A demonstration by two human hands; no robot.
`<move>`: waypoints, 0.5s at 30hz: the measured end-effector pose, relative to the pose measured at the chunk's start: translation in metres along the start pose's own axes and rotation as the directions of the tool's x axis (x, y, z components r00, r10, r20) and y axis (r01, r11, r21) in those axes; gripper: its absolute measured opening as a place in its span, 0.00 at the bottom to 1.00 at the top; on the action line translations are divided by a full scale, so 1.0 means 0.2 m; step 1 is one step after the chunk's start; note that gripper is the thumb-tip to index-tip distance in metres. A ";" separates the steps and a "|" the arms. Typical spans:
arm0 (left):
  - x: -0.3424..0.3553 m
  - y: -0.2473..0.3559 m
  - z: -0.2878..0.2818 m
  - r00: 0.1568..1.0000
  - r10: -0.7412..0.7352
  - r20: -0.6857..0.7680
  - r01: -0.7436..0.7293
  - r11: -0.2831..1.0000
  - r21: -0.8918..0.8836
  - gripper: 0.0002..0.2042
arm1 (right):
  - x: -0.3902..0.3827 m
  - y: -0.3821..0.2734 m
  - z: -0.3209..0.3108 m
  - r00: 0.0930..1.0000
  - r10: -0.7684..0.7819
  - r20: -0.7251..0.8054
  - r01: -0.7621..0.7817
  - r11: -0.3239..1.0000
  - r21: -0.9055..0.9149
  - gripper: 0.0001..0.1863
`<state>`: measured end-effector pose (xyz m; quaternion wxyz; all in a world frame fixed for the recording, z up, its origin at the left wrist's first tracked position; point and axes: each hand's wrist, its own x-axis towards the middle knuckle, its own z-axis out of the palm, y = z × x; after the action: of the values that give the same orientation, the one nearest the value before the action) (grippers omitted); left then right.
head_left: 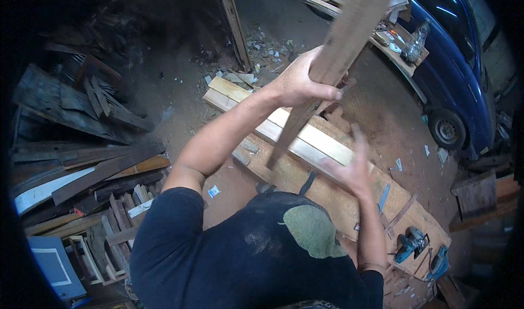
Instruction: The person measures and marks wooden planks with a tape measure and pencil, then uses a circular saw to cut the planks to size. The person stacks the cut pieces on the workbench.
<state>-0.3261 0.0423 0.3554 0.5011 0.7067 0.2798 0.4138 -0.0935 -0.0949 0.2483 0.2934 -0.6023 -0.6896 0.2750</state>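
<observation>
My left hand is closed round a long, weathered brown wooden plank, its thumb lying across the face. The plank slants from the upper right, close to the camera, down to a narrow end above the workbench. My right hand is slightly blurred, apart from that plank, with fingers spread and nothing in it. Beneath both hands, two pale planed boards lie side by side along the bench. What the far side of my left hand touches is hidden.
Power tools sit at the bench's right end. A blue car stands at right, beside a board with odds and ends. Scrap timber is piled at left. An upright wooden post rises beyond the bench, with offcuts littering the floor.
</observation>
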 end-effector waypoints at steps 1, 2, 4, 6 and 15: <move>-0.01 -0.05 -0.01 1.000 0.017 -0.014 -0.019 0.992 -0.124 0.41 | 0.03 0.06 0.17 0.999 -0.021 0.040 0.023 0.999 -0.034 0.72; -0.01 -0.11 0.00 0.999 0.018 -0.028 -0.024 0.975 -0.221 0.41 | 0.04 0.13 0.32 0.997 -0.033 0.076 0.039 0.997 -0.073 0.74; -0.07 -0.24 0.05 0.997 -0.009 -0.074 -0.018 0.938 -0.346 0.42 | 0.02 0.22 0.50 0.999 -0.021 -0.050 0.025 0.996 0.082 0.69; -0.14 -0.39 0.10 0.987 -0.052 -0.151 -0.027 0.877 -0.480 0.42 | 0.00 0.29 0.53 0.989 0.086 -0.118 -0.061 0.977 0.202 0.63; -0.59 -0.98 0.26 0.945 -0.326 -0.007 0.125 0.382 -0.916 0.40 | -0.32 0.60 0.39 0.993 0.116 -0.013 -0.116 0.967 -0.226 0.52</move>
<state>-0.3362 -0.0113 0.1268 0.8251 0.2370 0.1513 0.4901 -0.0640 -0.1447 0.1019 0.2060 -0.6711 -0.6801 0.2114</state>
